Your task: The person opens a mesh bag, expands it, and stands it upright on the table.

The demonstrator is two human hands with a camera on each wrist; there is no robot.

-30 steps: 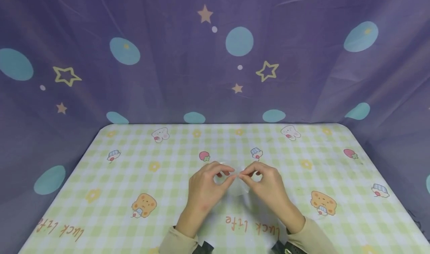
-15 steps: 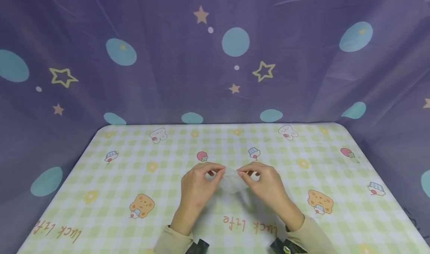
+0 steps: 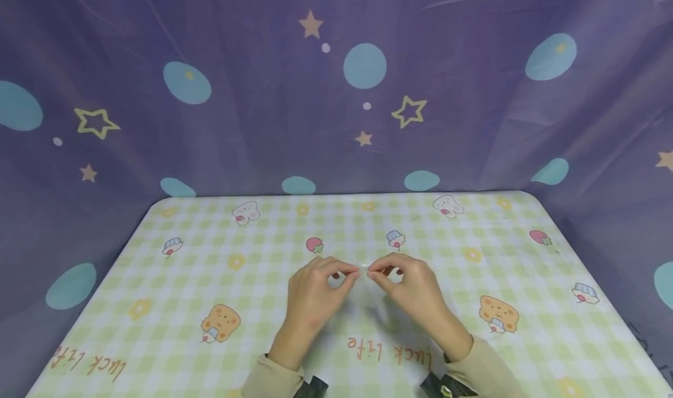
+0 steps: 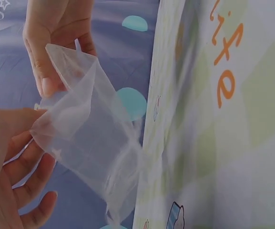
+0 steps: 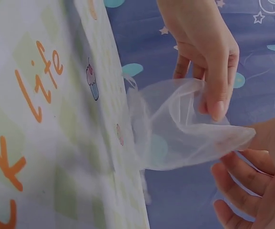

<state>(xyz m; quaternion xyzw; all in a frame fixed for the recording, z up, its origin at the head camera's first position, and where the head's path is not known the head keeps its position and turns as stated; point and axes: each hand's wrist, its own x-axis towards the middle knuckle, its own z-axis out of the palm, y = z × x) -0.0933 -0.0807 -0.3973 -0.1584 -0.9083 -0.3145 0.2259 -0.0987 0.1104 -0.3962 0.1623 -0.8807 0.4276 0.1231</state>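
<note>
A thin, see-through plastic bag (image 4: 92, 124) hangs between both hands, its upper edge folded and its lower end crinkled. In the head view the bag (image 3: 368, 293) shows only faintly against the cloth. My left hand (image 3: 317, 296) pinches one side of its upper edge between thumb and forefinger. From the other side, my right hand (image 3: 415, 287) pinches the same edge, the two sets of fingertips close together. The right wrist view shows the bag (image 5: 166, 143) drooping from the fingertips, with the right hand's (image 5: 251, 176) other fingers loosely bent.
Under the hands lies a table (image 3: 252, 293) covered with a green-and-white checked cloth printed with cartoon pictures and lettering. A purple curtain (image 3: 252, 94) with stars and blue circles stands behind the table and along its sides. A dark strap-on device (image 3: 312, 387) sits at each wrist.
Close together a second ago, the hands spread apart half a second ago, opening out the bag's edge. Now the left hand has come back right, towards the right hand.
</note>
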